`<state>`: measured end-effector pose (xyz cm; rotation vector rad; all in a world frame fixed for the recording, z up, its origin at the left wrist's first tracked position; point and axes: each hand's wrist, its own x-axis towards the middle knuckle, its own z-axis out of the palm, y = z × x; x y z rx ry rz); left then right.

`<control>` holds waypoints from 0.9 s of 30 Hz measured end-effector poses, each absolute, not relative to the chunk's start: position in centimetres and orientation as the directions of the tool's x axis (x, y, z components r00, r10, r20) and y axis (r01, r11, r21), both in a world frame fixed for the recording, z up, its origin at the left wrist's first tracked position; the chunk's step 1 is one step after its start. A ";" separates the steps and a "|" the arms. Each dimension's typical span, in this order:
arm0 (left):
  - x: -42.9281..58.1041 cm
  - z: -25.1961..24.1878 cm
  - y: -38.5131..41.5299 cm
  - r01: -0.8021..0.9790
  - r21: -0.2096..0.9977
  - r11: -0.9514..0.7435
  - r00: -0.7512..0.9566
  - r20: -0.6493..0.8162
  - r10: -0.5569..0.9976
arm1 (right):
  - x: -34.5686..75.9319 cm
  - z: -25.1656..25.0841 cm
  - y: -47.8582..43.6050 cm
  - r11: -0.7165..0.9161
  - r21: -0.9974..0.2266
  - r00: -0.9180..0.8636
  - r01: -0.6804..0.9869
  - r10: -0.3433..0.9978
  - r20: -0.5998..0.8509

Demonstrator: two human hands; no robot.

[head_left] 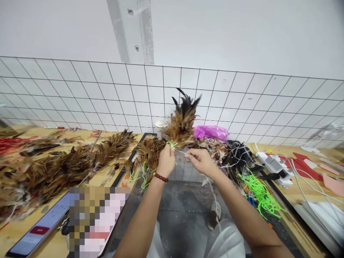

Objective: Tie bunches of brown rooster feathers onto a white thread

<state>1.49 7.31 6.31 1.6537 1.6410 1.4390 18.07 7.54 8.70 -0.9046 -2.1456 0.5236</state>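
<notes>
Brown feathers with black tips form an upright bundle [182,123] in the middle of the view. At its base my left hand [166,159], with a beaded bracelet on the wrist, is closed around the lower end. A bright green cord [171,144] shows just above those fingers. My right hand [200,160] pinches a thin whitish thread [180,151], which runs taut toward the left hand. Where the thread meets the bundle is hidden by the left fingers. More brown feathers [149,152] lie just left of the left hand.
Long rows of feathers [67,165] cover the left tabletop, near a phone [40,227]. A white cup [161,127] and a pink plastic bag [211,132] stand at the back. Green cords [259,193], black feathers [239,154] and a power strip [275,168] with cables lie right.
</notes>
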 end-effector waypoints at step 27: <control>0.8 10.3 3.0 0.792 0.317 -0.522 0.447 0.283 0.849 | 28.0 14.9 15.7 0.362 -0.440 -0.432 0.822 0.899 -0.068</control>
